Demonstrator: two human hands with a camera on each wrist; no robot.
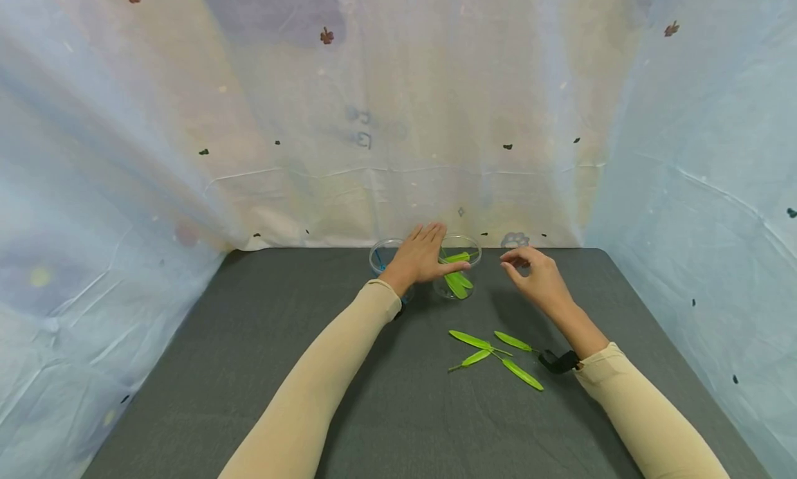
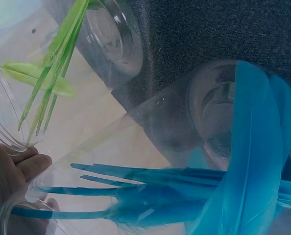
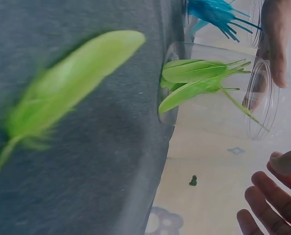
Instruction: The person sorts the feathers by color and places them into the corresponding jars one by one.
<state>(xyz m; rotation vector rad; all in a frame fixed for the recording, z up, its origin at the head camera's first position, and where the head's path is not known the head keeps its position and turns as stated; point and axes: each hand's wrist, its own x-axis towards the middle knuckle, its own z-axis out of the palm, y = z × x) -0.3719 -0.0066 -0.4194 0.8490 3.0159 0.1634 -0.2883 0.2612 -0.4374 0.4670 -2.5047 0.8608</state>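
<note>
Two clear plastic cups stand side by side at the far edge of the table. One cup (image 1: 478, 256) holds several green feathers (image 3: 193, 71), quills up; the other cup (image 1: 373, 260) holds several blue feathers (image 2: 253, 142). My left hand (image 1: 418, 259) reaches across both, its fingers straight and its thumb stretched over the green-feather cup near the rim. To the right of that cup, my right hand (image 1: 537, 279) hovers above the table with loosely bent fingers and nothing between them. Several loose green feathers, among them one feather (image 1: 521, 375), lie on the table nearer the body.
Dark grey cloth covers the table (image 1: 187, 396). A pale patterned curtain (image 1: 398, 105) hangs right behind the cups, and more of it runs along both sides. A black wrist strap (image 1: 560, 361) hangs over the table near the loose feathers.
</note>
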